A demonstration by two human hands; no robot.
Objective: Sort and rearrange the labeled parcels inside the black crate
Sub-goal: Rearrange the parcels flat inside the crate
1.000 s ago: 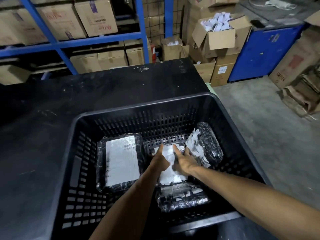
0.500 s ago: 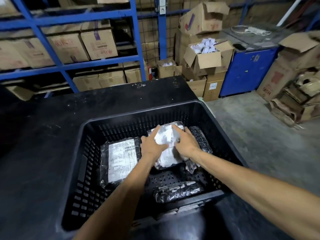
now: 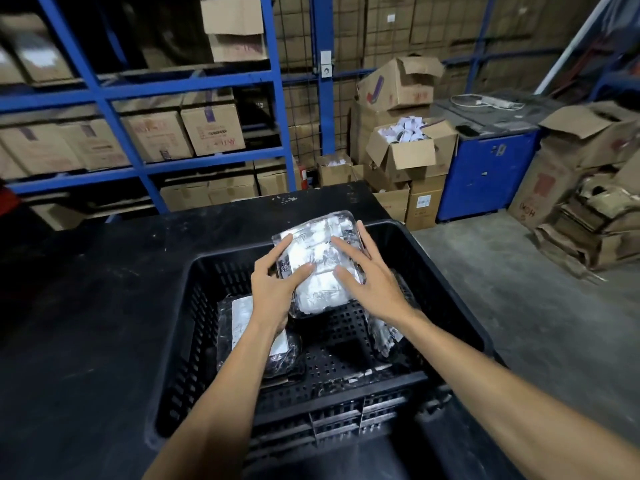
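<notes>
A black slotted crate (image 3: 446,271) stands on a black table. Both hands hold a plastic-wrapped labeled parcel (image 3: 320,251) tilted up above the crate's far side. My left hand (image 3: 275,289) grips its left edge, thumb on the front. My right hand (image 3: 367,278) lies on its right side with fingers spread. A second wrapped parcel with a white label (image 3: 242,317) lies on the crate floor at the left, partly under my left forearm. A third parcel (image 3: 384,336) leans at the crate's right wall, partly hidden by my right wrist.
The black table (image 3: 86,306) stretches left and beyond the crate. Blue shelving (image 3: 114,133) with cardboard boxes fills the back. Open cartons (image 3: 412,154), a blue cabinet (image 3: 488,174) and a heap of flattened cardboard (image 3: 588,230) stand on the concrete floor to the right.
Both hands have lifted the middle parcel off the crate floor and raised it, tilted, toward the far rim. The camera view has tipped upward.
</notes>
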